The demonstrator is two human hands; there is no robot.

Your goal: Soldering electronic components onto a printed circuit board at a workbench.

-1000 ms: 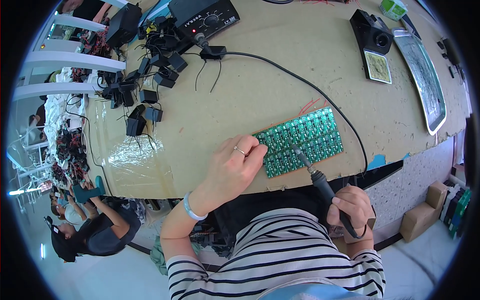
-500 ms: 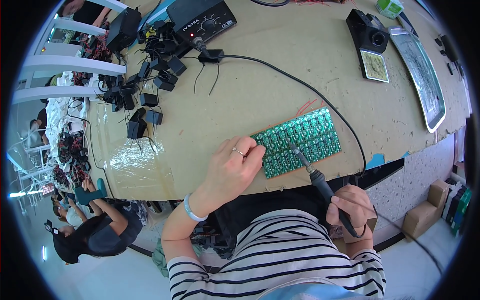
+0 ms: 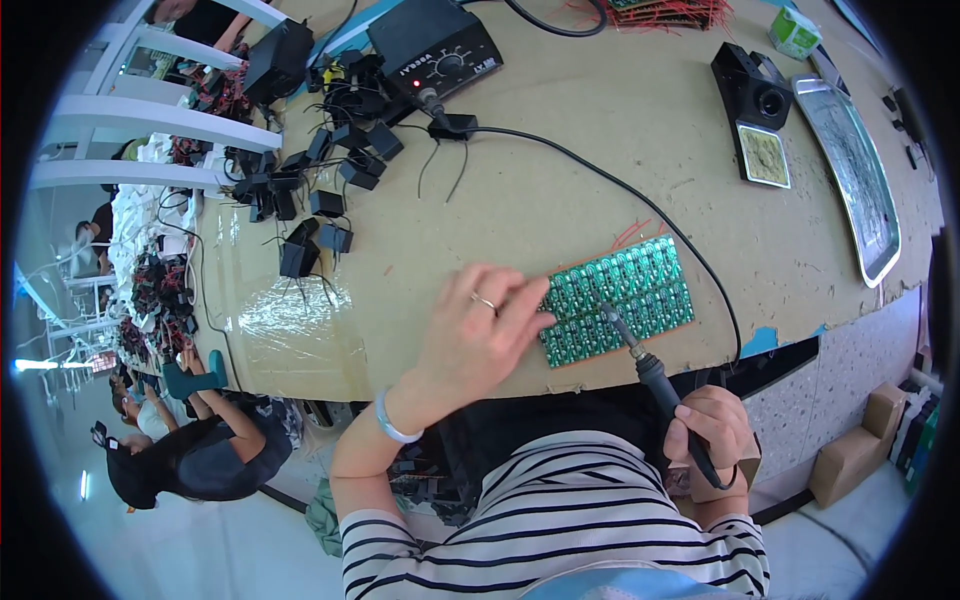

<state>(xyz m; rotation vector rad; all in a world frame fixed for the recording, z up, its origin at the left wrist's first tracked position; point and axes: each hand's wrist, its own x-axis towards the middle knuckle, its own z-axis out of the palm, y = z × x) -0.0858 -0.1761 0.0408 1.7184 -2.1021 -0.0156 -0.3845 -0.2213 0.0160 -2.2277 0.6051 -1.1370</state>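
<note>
A green circuit board panel [image 3: 625, 300], covered in rows of small solder points, lies at a slant near the table's front edge. My left hand [image 3: 480, 325], wearing a ring, is at the board's left end. Its fingers are stretched out, with a gap between thumb and forefinger and the tips at the board's edge. In my right hand [image 3: 712, 425] is a soldering iron [image 3: 660, 385], gripped by its dark handle. The iron's tip reaches over the middle of the board; whether it touches cannot be made out. Red wires [image 3: 632, 232] poke out behind the board.
A black soldering station [image 3: 435, 50] stands at the back, its cable curving round the board's right side. Black boxy parts with leads [image 3: 345, 160] are heaped at left. An iron stand [image 3: 750, 90] with a sponge [image 3: 764, 155] and a metal tray [image 3: 850, 180] sit at right. Co-workers are at far left.
My left hand's fingers have loosened and straightened at the board's end. The whole scene has shifted slightly right and down in the picture. My right hand still holds the iron over the board.
</note>
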